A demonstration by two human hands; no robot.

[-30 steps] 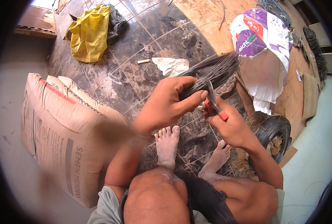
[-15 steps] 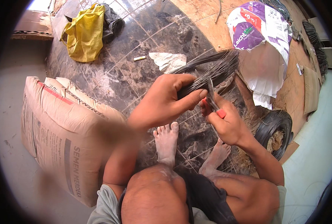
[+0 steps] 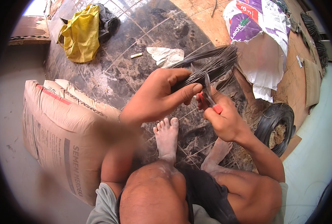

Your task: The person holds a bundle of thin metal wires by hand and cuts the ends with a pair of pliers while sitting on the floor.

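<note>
While the left hand (image 3: 158, 93) grips the dark wire bundle (image 3: 215, 64) above the floor (image 3: 130, 76) | right hand (image 3: 225, 115) holds red-handled cutters (image 3: 209, 95) (one blade (image 3: 207, 81) close by the left thumb (image 3: 190, 92)) | likely hazard: nipped thumb if the blade slips | strands (image 3: 227, 54) could scatter if the left grip slackens

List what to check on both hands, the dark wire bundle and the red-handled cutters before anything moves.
1. Left hand has a grip on the wire bundle: ok, fingers and thumb are around it.
2. Right hand holds the red-handled cutters: ok, by the handles.
3. Left thumb well clear of the near blade: not ok, the tip is close beside it.
4. All wires between the blades: cannot tell, the bundle hides part of the cutters.
5. Hands gloved: not ok, both are bare.
6. Feet covered: not ok, both are bare.
</note>
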